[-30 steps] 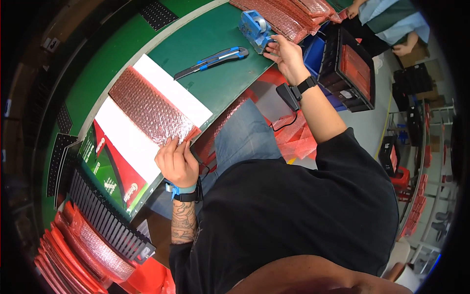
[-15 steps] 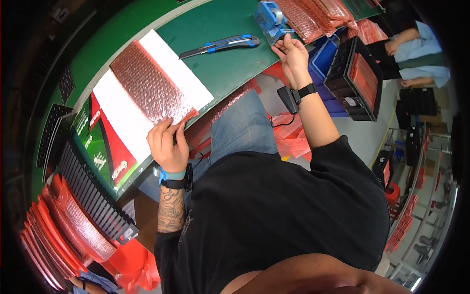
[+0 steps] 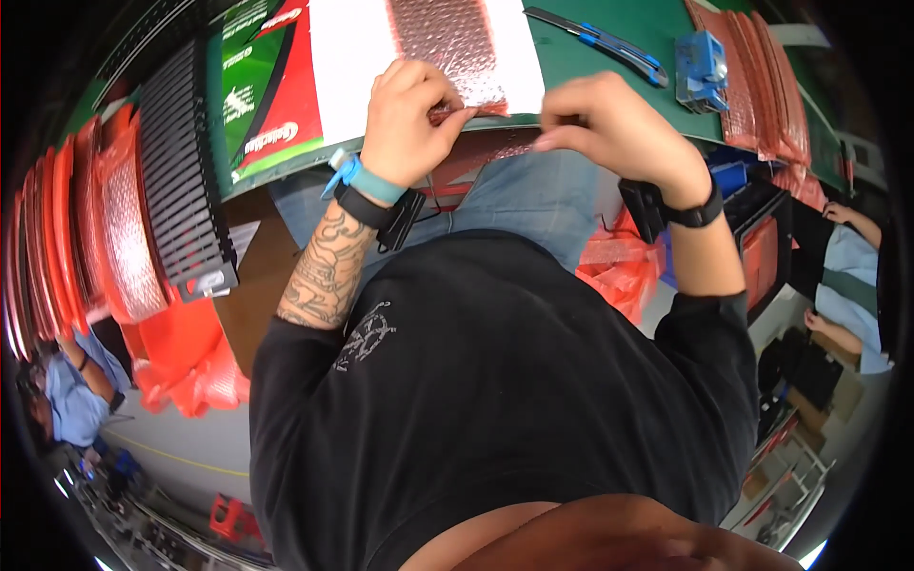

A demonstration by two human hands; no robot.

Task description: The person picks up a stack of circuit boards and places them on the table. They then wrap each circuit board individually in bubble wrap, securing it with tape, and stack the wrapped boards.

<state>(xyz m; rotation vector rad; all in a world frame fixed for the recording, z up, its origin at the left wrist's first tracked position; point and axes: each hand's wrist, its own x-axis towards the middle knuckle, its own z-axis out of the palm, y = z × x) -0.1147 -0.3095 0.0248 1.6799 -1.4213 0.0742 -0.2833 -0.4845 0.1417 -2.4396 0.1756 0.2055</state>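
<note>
A red bubble-wrap bag (image 3: 446, 43) lies on a white sheet (image 3: 352, 71) at the table's near edge. My left hand (image 3: 409, 119) is closed on its near left corner, thumb below and fingers curled over. Just right of the bag, my right hand (image 3: 614, 124) hovers with thumb and fingers bent together; whatever they pinch is too small or too clear to make out. A blue tape dispenser (image 3: 702, 71) stands on the table beyond the right hand. Between it and the bag lies a blue and black utility knife (image 3: 600, 43).
Stacked red bubble-wrap bags (image 3: 762, 86) sit at the table's right end. On the left are a black slotted rack (image 3: 186, 171) and more red bags (image 3: 119, 219). A green and red printed sheet (image 3: 262, 90) adjoins the white one. People in blue work at both sides.
My right hand has left the tape dispenser and come left, close to the bag's near end. My left hand stays at the bag's near edge. The whole view has turned.
</note>
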